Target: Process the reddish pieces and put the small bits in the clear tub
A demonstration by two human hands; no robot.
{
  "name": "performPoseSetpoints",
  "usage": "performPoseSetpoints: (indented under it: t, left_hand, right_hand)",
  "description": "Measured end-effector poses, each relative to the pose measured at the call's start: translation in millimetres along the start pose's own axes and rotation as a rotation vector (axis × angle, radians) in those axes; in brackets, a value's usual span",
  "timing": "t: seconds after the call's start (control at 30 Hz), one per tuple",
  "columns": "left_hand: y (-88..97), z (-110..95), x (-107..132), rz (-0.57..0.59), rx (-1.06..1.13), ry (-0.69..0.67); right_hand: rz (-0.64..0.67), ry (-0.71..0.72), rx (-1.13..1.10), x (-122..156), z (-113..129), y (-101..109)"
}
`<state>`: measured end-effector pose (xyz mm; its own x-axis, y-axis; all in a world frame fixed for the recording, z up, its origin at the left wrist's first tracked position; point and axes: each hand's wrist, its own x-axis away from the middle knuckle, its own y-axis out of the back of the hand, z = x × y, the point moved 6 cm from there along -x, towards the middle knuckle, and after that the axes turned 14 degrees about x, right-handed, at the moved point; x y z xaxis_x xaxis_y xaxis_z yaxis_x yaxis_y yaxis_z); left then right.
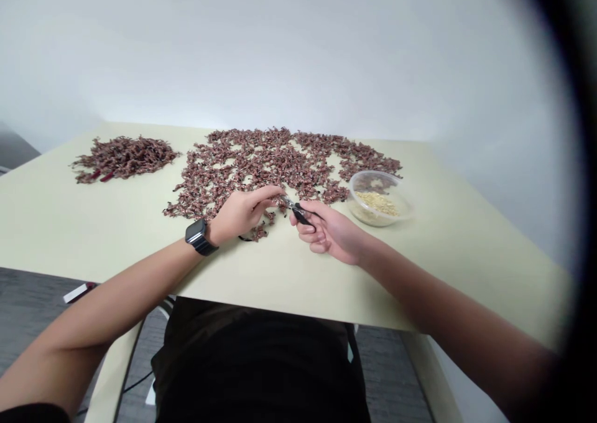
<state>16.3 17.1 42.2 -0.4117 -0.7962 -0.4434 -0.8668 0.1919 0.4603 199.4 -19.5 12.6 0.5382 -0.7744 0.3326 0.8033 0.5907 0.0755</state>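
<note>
Right hand: black-handled metal tool is grasped.
Left hand: placed at tool tip; grip cannot be determined.
Plastic bowl: yellowish flakes are contained.

No readable text, label, brand, number or sign on the smartwatch, the black-handled hand tool or the clear plastic bowl, nor elsewhere.

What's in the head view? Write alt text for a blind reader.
A person's right hand holds a black-handled tool, its metal end by the left hand, over a pale table. Scattered reddish-brown pieces lie beyond, with a brown pile at left and a clear bowl of yellowish bits at right.
</note>
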Motion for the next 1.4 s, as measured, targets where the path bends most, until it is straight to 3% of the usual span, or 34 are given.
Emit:
performPoseSetpoints:
  t: [0.13,0.2,0.27,0.47,0.97,1.4]
  left_hand:
    - [-9.2,5.7,-0.7,0.014,0.510,0.237]
    - [-16.6,6.9,-0.3,0.068,0.721,0.320]
    - [-21.9,7.8,0.8,0.117,0.850,0.377]
    - [-28.2,6.2,4.3,0.187,1.038,0.468]
    - [-27.5,3.6,4.0,0.191,1.084,0.465]
    - [-29.9,4.4,5.0,-0.036,0.815,0.335]
  right_hand:
    - [-0.505,0.305,0.634,7.7,17.4,19.8]
    - [-0.652,0.427,0.871,13.7,24.3,18.4]
    - [-0.703,0.511,0.995,16.5,26.9,15.5]
    - [-0.697,0.571,1.154,14.1,22.8,13.7]
    - [-0.651,0.566,1.203,11.7,19.4,12.6]
    - [-0.584,0.430,0.862,0.4,12.6,-1.6]
